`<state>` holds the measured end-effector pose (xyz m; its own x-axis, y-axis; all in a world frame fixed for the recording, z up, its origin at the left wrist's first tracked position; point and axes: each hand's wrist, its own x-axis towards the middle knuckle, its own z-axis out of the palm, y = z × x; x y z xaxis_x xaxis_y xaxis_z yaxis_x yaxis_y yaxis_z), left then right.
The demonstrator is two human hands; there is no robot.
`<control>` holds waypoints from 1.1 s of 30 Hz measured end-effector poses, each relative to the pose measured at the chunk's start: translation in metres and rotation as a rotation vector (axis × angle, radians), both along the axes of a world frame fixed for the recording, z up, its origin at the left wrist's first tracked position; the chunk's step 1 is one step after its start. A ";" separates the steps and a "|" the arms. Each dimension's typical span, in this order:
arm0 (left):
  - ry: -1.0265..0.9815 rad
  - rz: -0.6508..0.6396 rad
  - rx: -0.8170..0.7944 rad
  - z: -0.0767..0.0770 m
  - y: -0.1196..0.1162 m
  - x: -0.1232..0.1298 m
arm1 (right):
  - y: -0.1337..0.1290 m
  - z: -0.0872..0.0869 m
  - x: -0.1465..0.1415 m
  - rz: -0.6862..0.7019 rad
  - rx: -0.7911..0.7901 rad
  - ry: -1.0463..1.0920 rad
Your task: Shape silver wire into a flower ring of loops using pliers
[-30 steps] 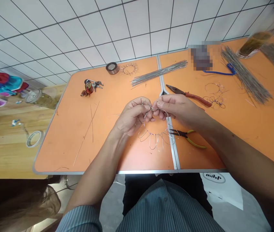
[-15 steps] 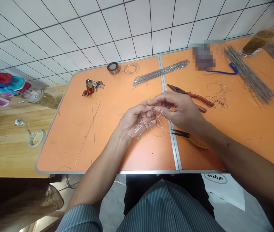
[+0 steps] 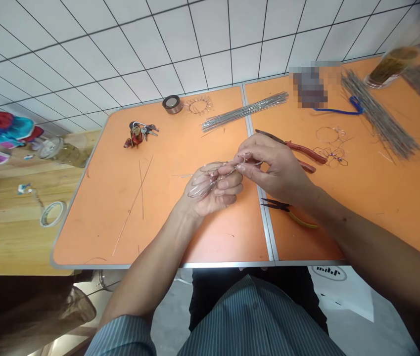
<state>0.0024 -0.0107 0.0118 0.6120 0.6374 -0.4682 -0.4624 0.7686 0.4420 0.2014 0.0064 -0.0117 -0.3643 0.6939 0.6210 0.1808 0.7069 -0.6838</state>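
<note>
My left hand (image 3: 213,190) lies palm up over the orange table (image 3: 165,217) and grips a thin wire ring with looped petals (image 3: 201,184), now turned almost flat. My right hand (image 3: 271,165) pinches the ring's right end with thumb and fingertips, close against the left fingers. Part of the wire work is hidden under both hands. Small yellow-handled pliers (image 3: 291,212) lie just below my right wrist. Red-handled pliers (image 3: 299,148) lie behind my right hand.
A bundle of straight wires (image 3: 245,111) lies at the back, another bundle (image 3: 378,118) at the right. A tape roll (image 3: 172,104), a finished wire ring (image 3: 198,105), keys (image 3: 139,133), wire loops (image 3: 330,146), loose wires (image 3: 139,188) and a jar (image 3: 393,66) also sit here.
The wire ring, held upright with loops hanging a second ago, has been tipped over flat. My left hand turned palm up; my right hand shifted slightly right and kept its pinch.
</note>
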 end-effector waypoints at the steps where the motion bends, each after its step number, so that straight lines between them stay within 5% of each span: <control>1: -0.022 -0.003 -0.001 0.000 0.000 0.000 | 0.000 -0.001 0.000 -0.002 -0.003 0.005; 6: -0.094 -0.037 0.005 0.000 0.000 -0.002 | 0.001 -0.002 0.000 -0.006 -0.027 0.009; 14: -0.063 0.080 -0.047 -0.001 -0.001 -0.001 | -0.002 0.006 0.001 0.045 -0.155 -0.008; 19: 0.091 0.014 0.157 -0.009 0.001 -0.001 | -0.005 0.015 0.004 -0.018 -0.287 -0.037; 27: 0.434 0.334 0.464 -0.002 0.010 -0.008 | 0.004 0.020 0.014 -0.136 -0.597 -0.083; 33: 0.472 0.259 0.594 -0.015 -0.001 0.002 | 0.003 0.017 0.011 -0.085 -0.678 -0.013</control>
<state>0.0045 -0.0115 -0.0029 0.2326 0.9560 -0.1786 -0.2561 0.2373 0.9371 0.2128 0.0093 0.0052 -0.2955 0.9547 0.0347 0.2282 0.1059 -0.9678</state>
